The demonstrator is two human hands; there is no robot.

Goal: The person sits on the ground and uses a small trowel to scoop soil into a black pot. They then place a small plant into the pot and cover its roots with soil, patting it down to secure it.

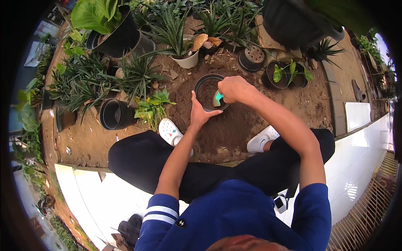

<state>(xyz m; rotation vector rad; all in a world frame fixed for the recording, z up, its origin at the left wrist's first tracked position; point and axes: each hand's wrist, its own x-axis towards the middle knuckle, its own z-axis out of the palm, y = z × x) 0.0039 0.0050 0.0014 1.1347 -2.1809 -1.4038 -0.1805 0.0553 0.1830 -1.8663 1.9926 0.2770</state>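
A round black plastic plant pot (201, 81) with dark soil (207, 91) in it stands on the ground between my feet. My left hand (201, 113) lies against the near left side of the pot, thumb and fingers spread around its rim. Above the pot's right side, my right hand (234, 89) is closed around the turquoise handle of a small hand trowel (217, 99). The trowel's blade points down into the pot, over the soil.
Nested black pots (115, 114) and uprooted leafy seedlings (154, 105) lie to the left. Beyond the pot are a white pot (187, 61) with a spiky plant and an upturned black pot (252, 56). Two small planted pots (276, 75) stand at the right. White clogs (169, 130) flank bare soil.
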